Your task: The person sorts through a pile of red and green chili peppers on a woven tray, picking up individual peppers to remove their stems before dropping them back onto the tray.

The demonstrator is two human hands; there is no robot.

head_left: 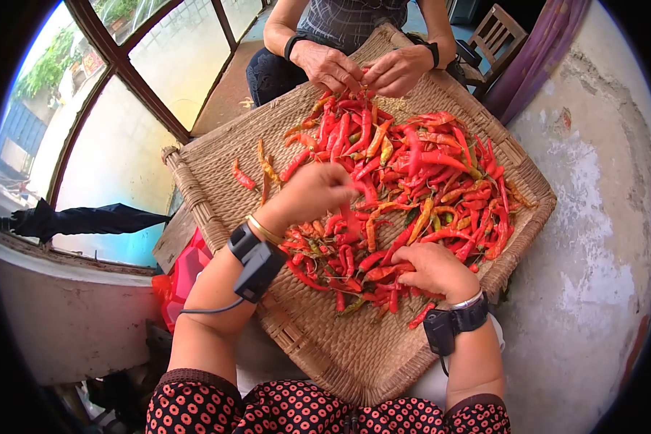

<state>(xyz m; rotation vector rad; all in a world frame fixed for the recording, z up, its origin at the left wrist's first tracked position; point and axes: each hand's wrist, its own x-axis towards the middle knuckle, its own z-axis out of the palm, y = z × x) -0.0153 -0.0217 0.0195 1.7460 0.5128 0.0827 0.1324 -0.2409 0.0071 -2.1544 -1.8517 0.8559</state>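
Note:
Red chili peppers (pixel 441 163), a few orange or greenish, lie heaped on a woven tray (pixel 325 343). Over the left part of the heap is my left hand (pixel 315 192), its fingers bent and slightly blurred by motion; whether they hold anything is unclear. My right hand (pixel 437 270) rests at the near right side of the heap, fingers curled down onto the peppers with the fingertips partly hidden. Small stemmed pieces (pixel 315 235) lie just below my left hand.
Across the tray, a co-worker's hands (pixel 365 71) meet over the heap's far edge. A wooden chair (pixel 493 40) stands behind at right. A dark folded umbrella (pixel 98 219) lies by the window at left. A rough wall (pixel 579 239) is on the right.

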